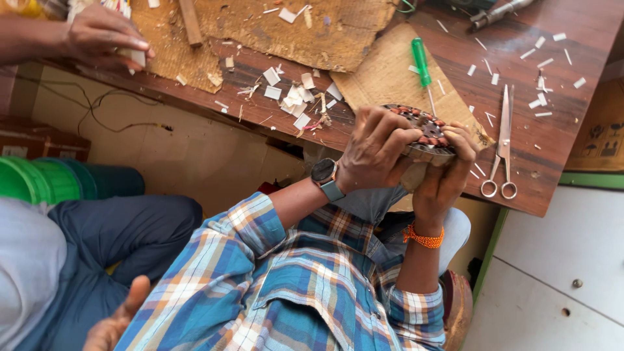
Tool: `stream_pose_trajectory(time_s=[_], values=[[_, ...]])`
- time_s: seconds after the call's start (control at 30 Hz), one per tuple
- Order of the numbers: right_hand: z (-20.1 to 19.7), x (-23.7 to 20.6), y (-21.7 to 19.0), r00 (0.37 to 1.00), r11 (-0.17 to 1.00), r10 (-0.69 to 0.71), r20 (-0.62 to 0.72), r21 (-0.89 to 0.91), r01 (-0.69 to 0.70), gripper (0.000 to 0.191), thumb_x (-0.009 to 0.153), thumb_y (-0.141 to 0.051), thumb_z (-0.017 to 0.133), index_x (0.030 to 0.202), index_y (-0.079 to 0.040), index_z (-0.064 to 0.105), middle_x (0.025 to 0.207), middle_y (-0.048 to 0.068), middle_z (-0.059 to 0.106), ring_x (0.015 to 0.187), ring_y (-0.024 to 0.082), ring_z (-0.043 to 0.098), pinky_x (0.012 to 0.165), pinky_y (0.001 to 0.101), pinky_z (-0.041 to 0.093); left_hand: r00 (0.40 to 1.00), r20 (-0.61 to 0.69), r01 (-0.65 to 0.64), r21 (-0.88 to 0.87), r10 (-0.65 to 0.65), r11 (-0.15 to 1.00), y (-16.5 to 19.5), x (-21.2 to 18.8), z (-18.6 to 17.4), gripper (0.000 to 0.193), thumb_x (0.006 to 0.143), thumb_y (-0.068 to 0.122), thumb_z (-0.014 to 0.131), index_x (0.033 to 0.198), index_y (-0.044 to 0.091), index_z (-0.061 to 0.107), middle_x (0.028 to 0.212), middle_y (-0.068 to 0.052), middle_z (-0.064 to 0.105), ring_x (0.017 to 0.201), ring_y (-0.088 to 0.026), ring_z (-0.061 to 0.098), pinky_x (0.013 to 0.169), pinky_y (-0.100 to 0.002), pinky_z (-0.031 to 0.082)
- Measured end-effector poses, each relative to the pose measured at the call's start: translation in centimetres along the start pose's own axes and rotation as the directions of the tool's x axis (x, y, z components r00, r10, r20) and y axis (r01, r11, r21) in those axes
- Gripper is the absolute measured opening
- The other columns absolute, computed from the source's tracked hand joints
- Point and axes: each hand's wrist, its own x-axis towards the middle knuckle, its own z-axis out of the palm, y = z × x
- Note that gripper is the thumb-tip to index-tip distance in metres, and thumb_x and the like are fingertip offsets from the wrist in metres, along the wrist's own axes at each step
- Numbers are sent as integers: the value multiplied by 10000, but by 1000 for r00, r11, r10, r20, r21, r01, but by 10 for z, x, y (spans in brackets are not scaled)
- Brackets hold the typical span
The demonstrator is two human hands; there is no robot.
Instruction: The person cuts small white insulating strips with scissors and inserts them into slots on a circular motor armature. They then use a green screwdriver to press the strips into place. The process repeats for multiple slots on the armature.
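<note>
both the left hand and right hand are gripping a round motor stator, fingers clamped on its rim, near scissors.

Colours showing: screwdriver wearing a green handle; shirt showing blue, orange and white plaid; wristband glowing orange; buckets showing green; table displaying reddish-brown woodgrain.

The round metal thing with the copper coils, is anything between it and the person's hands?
Nothing visible. Both hands already grip the round coil piece: the left hand wraps its near side and the right hand holds it from underneath, fingers on its rim.
</note>
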Motion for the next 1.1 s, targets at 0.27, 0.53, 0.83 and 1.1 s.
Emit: stream_pose_trajectory(time_s=[0.27,0.53,0.83,1.1], values=[[-26,19,-16,946,909,320,54,263,-323,257,1127,-211,487,1228,-5,601,1370,131,631,1093,183,519,895,304,393,989,98,-99,-105,110,990,-15,10,-17,480,902,262,767,1313,150,546,1255,-56,583,1182,-260,572,1050,-459,404],[-25,110,1,897,960,278,345,-66,-272,168,1154,-71,568,1222,36,679,1139,106,731,1037,189,737,933,295,616,924,342,-79,-273,173,959,-39,18,-57,556,876,85,778,1384,165,564,1356,-72,605,1307,-265,586,1112,-411,430],[26,151,25,828,817,219,516,-561,134,358,991,-235,825,1244,-19,693,1135,162,713,940,276,715,794,435,555,961,243,-51,-315,133,948,-33,12,-54,576,842,84,794,1365,146,560,1320,-89,607,1262,-297,573,1124,-419,438],[23,151,42,758,808,253,601,-562,177,424,946,-95,758,1360,-75,670,1104,146,683,975,283,671,886,433,529,971,215,-20,-351,101,936,-30,11,-41,490,824,65,796,1259,94,573,1211,-80,602,1246,-293,573,1103,-456,436]])
